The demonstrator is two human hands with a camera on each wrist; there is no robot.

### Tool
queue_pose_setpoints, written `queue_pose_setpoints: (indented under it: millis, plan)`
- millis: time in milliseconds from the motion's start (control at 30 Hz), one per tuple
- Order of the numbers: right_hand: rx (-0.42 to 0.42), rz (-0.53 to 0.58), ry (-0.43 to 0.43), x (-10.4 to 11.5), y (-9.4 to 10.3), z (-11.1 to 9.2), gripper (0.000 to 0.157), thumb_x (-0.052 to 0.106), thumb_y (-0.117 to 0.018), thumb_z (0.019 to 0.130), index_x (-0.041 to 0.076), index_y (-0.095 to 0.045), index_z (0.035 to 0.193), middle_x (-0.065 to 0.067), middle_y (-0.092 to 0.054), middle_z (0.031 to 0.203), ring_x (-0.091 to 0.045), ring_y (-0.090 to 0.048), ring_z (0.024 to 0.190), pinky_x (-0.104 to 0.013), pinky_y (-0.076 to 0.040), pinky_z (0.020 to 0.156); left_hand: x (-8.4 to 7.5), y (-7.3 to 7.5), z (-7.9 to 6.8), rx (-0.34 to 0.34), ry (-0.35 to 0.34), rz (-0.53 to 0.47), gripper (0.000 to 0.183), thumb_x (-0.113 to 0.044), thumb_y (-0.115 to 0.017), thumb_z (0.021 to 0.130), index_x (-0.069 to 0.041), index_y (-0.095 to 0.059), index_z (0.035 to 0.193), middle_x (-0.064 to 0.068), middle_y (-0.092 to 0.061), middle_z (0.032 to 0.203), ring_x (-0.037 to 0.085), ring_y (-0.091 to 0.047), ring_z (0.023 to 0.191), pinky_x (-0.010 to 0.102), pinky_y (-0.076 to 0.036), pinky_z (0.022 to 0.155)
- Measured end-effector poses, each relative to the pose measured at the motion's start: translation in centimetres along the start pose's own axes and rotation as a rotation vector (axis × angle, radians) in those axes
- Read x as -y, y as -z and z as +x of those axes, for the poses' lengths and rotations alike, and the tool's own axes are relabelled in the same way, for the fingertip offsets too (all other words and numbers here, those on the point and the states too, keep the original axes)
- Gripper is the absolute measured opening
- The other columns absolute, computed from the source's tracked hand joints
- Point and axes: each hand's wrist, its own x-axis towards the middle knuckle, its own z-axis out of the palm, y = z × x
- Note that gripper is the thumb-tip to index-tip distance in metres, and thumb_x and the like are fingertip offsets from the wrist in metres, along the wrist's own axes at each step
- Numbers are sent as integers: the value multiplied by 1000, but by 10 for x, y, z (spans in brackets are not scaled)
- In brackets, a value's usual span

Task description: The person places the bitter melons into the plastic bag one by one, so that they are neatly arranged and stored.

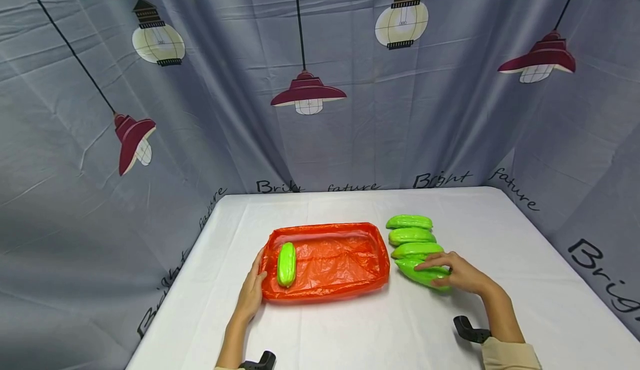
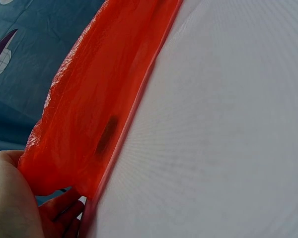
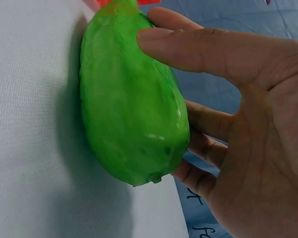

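Pressure should be even as the right hand point(image 1: 460, 273), partly closed, holds the nearest green gourd point(image 3: 129, 104) right of the red tray point(image 1: 325, 292) on the counter point(image 1: 375, 328), while the left hand point(image 1: 251, 290), curled round the tray's left end, steadies it.

We see the right hand point(image 3: 258, 134) grip the green vegetable point(image 3: 131, 106); white cloth point(image 3: 30, 124) lies beside it, blue curtain point(image 3: 253, 17) beyond it.
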Motion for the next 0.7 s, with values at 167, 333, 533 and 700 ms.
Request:
queue_pose_setpoints:
  millis: [167, 333, 533, 700]
  plan:
    - [89, 122, -81, 2, -3, 0, 42, 17, -74, 74, 10, -66, 115, -9, -63, 115, -10, -53, 93, -32, -41, 74, 1, 0, 0, 1, -12, 2, 53, -15, -34, 98, -21, -20, 148, 11, -26, 149, 38, -25, 132, 62, -19, 101]
    - [126, 174, -172, 6, -7, -2, 45, 20, -73, 76, 10, -64, 119, -8, -61, 117, -12, -45, 82, -31, -35, 63, 3, -1, 0, -3, -6, -2, 52, -17, -35, 98, -22, -21, 148, 11, -27, 149, 38, -26, 132, 62, -21, 101]
    - [119, 134, -177, 5, -10, -2, 45, 22, -73, 77, 11, -63, 120, -8, -59, 121, -9, -47, 92, -34, -39, 71, 3, -1, 1, -9, 4, -6, 54, -14, -36, 97, -25, -22, 148, 8, -27, 149, 36, -26, 132, 61, -20, 102]
    - [110, 115, -172, 5, -13, -3, 46, 24, -72, 78, 12, -62, 121, -10, -57, 125, -11, -48, 111, -49, -42, 83, 3, -1, 2, -4, 12, -29, 56, -10, -36, 96, -26, -22, 148, 4, -26, 149, 32, -24, 134, 58, -18, 104]
